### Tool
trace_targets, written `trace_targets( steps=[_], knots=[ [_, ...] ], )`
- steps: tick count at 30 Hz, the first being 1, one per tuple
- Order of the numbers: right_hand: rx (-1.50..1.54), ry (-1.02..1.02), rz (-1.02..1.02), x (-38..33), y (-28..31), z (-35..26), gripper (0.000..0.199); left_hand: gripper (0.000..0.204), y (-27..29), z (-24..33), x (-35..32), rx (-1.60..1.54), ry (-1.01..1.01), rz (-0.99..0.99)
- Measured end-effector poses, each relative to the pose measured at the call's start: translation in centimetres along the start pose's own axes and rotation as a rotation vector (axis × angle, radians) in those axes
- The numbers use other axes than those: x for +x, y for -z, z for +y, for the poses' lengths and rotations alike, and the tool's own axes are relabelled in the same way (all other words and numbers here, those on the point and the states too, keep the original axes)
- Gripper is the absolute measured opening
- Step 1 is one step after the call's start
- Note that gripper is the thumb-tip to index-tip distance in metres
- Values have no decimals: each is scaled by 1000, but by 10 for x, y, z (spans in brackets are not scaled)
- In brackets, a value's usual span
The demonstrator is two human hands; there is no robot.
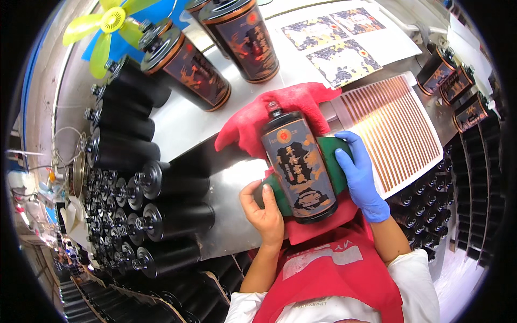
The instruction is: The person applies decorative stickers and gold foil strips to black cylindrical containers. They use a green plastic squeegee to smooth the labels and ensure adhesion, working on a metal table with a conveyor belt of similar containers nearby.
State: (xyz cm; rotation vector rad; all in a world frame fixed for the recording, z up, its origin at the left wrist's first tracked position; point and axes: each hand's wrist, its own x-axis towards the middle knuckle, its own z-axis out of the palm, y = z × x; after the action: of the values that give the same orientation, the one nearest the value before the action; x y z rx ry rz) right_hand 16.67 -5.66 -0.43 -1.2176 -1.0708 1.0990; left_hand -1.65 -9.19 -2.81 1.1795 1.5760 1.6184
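Note:
A black bottle with a grey, orange-patterned label lies tilted in front of me, its neck pointing away. Behind and beneath it is a green pad that shows on both sides. My bare left hand grips the pad's left end between thumb and fingers. In a blue glove, my right hand pinches the pad's right end. Under the bottle's neck, a crumpled red cloth is spread on the metal table. The pad's middle is hidden by the bottle.
Plain black bottles are stacked on their sides at the left. Labelled bottles stand at the far left, and others at the far right. A sheet of copper-coloured strips lies right, below printed label sheets. A yellow-green fan is upper left.

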Motion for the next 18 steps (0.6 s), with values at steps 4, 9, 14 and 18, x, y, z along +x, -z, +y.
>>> trace_targets(
  steps=[4, 9, 14, 18],
  knots=[
    [146, -51, -29, 19, -4, 9, 30, 18, -2, 7, 4, 177, -47, -50],
    [290, 75, 20, 58, -13, -4, 29, 20, 8, -5, 21, 335, -142, 23],
    [55, 637, -346, -2, 19, -15, 23, 18, 51, -39, 23, 1027, -238, -216],
    [23, 274, -487, -47, 45, -15, 28, 44, 62, -21, 19, 757, -103, -423]
  ],
)
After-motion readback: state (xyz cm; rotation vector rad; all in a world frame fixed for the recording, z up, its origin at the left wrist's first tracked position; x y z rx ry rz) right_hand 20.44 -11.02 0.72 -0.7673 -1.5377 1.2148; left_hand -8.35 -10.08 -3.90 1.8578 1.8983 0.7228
